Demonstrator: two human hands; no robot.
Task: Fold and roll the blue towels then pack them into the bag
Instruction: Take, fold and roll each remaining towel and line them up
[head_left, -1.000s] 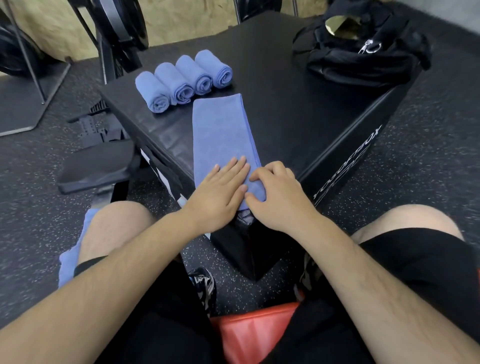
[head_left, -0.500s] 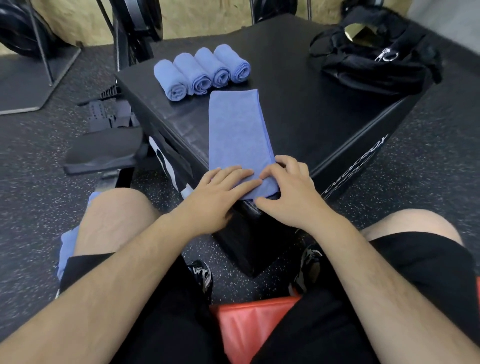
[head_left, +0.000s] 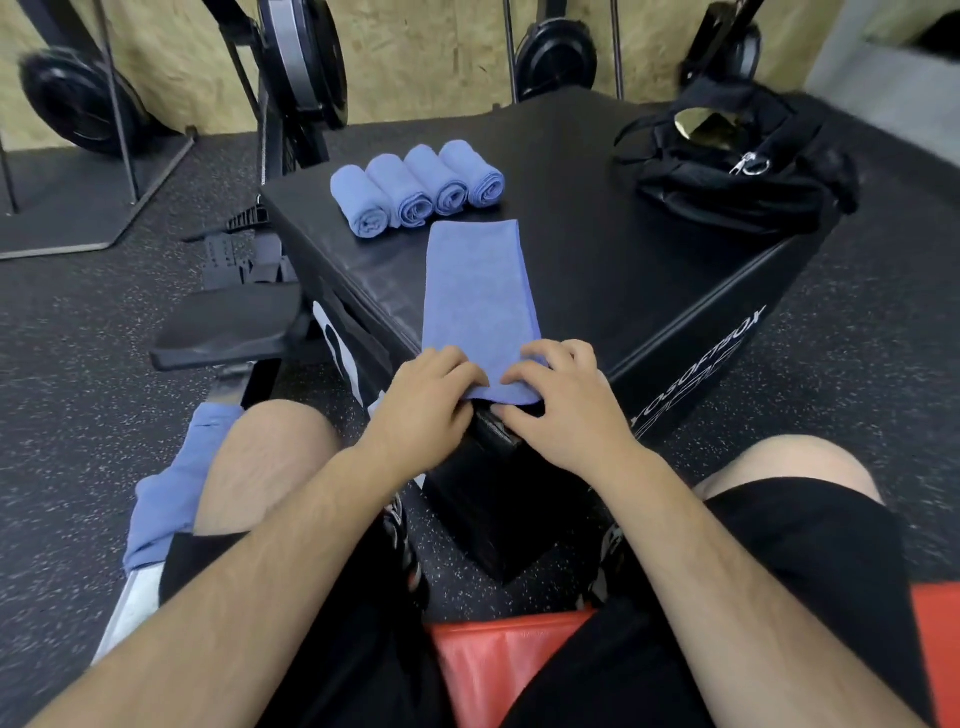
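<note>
We see both arms bare, stretched forward and drawing together toward the middle. The left forearm (head_left: 270, 545) comes in from the lower left and the right forearm (head_left: 717, 530) from the lower right, and both wrists are nearly straight. The left hand (head_left: 423, 402) and the right hand (head_left: 563, 410) lie side by side with their backs up - close, but apart. On each hand the fingers are curled and the knuckles raised. The fingertips press on the near end of the folded towel (head_left: 480, 291), and the thumbs sit at its near edge, pinching it.
</note>
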